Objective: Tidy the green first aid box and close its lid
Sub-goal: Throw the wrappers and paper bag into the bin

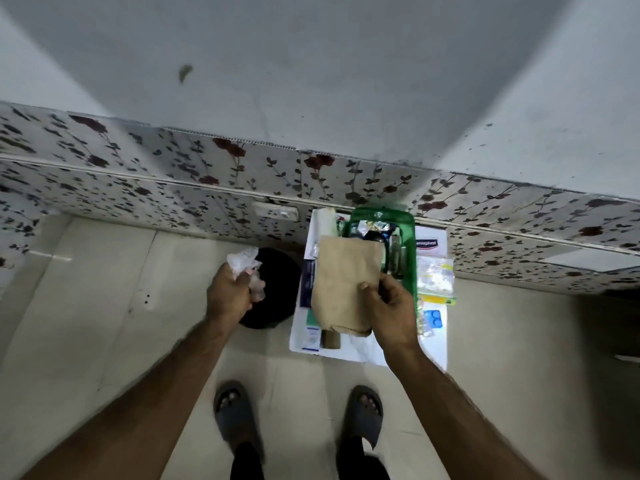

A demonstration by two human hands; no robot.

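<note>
Right of centre in the frame, a green first aid box (pixel 408 237) sits open on a small white table (pixel 363 351) pushed against a wall with a flower pattern (pixel 138 174). Its inside shows bottles and foil packets, though what they are is too small to tell. The right hand (pixel 391 310) is closed on a brown paper bag (pixel 343 289), thumb on top and fingers hidden beneath, and the bag covers the left part of the box and much of the table. The left hand (pixel 230 292) is clenched around a wad of crumpled white paper and clear wrapping (pixel 247 268), held above a round black bin (pixel 273 289) on the floor just left of the table. More items lie on the table to the right of the box: a clear packet (pixel 434 275), a yellow and green pack (pixel 438 300) and a blue blister strip (pixel 434 318). At the bottom of the frame, two feet in dark slippers (pixel 235 414) stand on pale tiles (pixel 86 306).
</note>
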